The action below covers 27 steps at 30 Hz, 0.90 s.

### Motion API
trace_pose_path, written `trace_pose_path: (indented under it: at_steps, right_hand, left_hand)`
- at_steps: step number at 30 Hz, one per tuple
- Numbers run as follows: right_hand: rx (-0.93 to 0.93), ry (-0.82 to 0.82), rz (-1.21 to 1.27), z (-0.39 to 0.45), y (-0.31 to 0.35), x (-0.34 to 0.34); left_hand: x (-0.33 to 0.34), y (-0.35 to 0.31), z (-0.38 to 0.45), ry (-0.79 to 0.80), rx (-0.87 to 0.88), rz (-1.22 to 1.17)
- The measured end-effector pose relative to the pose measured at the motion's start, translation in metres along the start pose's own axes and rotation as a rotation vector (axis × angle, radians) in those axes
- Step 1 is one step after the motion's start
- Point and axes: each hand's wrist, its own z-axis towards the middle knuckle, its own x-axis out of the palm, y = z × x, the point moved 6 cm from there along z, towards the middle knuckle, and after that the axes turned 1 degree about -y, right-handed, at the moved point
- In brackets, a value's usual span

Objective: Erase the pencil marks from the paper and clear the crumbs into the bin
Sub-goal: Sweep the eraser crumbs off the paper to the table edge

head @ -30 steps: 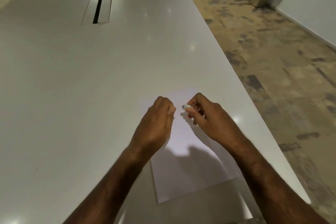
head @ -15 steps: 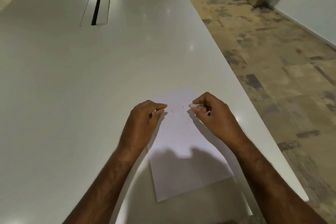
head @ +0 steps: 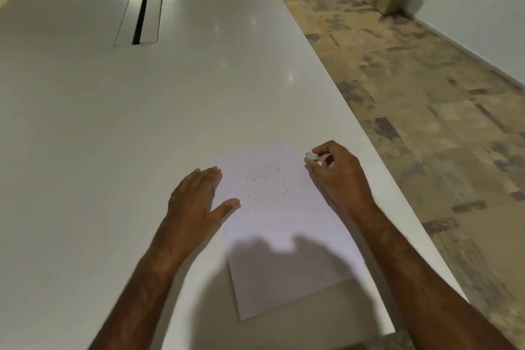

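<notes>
My left hand [head: 196, 199] lay flat-fingered on the paper's [head: 284, 236] left edge; my right hand [head: 338, 176] pinched the eraser [head: 311, 155]. Crumbs [head: 261, 179] dotted the thin, limp sheet on the table [head: 142, 122]; I judged lifting by 2 opposite edges safest.

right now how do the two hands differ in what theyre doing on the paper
The left hand lies flat with straight, spread fingers at the left edge of the paper; the right hand is curled at the paper's far right corner. The left hand holds nothing; the right hand pinches a small white eraser. Both flank the scattered dark crumbs without covering them.
</notes>
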Motion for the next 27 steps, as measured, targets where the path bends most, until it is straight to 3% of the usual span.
trace_pose_path:
  at_steps: [12,22,24,27]
  right_hand:
    - [0.057,-0.193,-0.154,0.050,-0.016,0.000]
    - [0.111,-0.164,-0.245,0.046,-0.017,0.003]
    - [0.079,-0.155,-0.225,0.030,-0.003,0.005]
    - [-0.112,-0.106,-0.285,-0.012,0.035,0.021]
  left_hand:
    - [0.010,0.009,0.003,0.133,0.062,0.116]
    - [0.012,0.012,0.006,0.180,0.117,0.176]
    - [0.015,0.016,0.005,0.209,0.135,0.193]
    - [0.017,0.015,0.003,0.243,0.159,0.231]
